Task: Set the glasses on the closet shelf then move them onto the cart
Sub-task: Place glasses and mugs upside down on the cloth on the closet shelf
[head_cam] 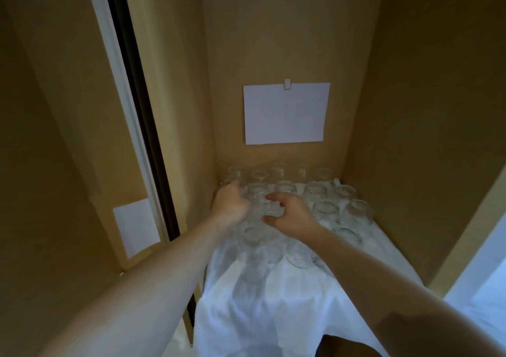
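On the closet shelf (383,236) | glasses (323,208) stood clustered on white cloth (262,310) | our left hand (231,206) gripped one glass, right hand (293,217) curled around another | next, we judged: lift toward cart.

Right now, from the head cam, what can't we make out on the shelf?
- Left hand: its fingertips are hidden among the glasses, so its grip is unclear.
- Right hand: fingers curl around a blurred glass; contact uncertain.
- Glass count: clear glass on the white cloth blurs together, and the arms cover some.
- Paper on the back wall: no text readable.
- Cart: not in view.
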A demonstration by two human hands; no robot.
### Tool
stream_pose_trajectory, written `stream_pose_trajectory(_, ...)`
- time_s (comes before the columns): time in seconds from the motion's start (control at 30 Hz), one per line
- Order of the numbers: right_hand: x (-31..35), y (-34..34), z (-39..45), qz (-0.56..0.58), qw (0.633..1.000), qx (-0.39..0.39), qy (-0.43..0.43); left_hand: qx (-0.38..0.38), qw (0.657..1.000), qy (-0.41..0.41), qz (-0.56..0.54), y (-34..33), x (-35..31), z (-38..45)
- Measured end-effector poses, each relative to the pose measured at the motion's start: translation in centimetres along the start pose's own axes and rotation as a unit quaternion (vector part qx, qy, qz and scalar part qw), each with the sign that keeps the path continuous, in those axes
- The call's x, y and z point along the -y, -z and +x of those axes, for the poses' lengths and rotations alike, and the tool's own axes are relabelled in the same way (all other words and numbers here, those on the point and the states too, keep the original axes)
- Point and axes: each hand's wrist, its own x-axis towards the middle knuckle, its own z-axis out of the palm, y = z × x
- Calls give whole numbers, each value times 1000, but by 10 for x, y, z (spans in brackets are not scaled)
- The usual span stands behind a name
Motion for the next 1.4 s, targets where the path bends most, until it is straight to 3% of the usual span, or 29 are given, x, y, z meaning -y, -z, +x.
stream_pose_trajectory(0.33,-14,23,58,-63,997,-12,-34,18,999,41,-7,-22,1,56)
stream_pose_trajectory(0.57,-36,23,127,-82,996,38,-5,-7,995,68,74,-39,8,114)
stream_pose_trajectory(0.93,-55,-5,232,-135,985,96,53,-3,990,116,84,-57,35,194)
stream_pose_trajectory(1.2,-54,-30,299,-296,925,211,109,27,983,155,95,-75,51,239)
stream_pose_trajectory(1.4,-61,-48,328,-339,881,307,117,66,979,164,100,-84,67,259)
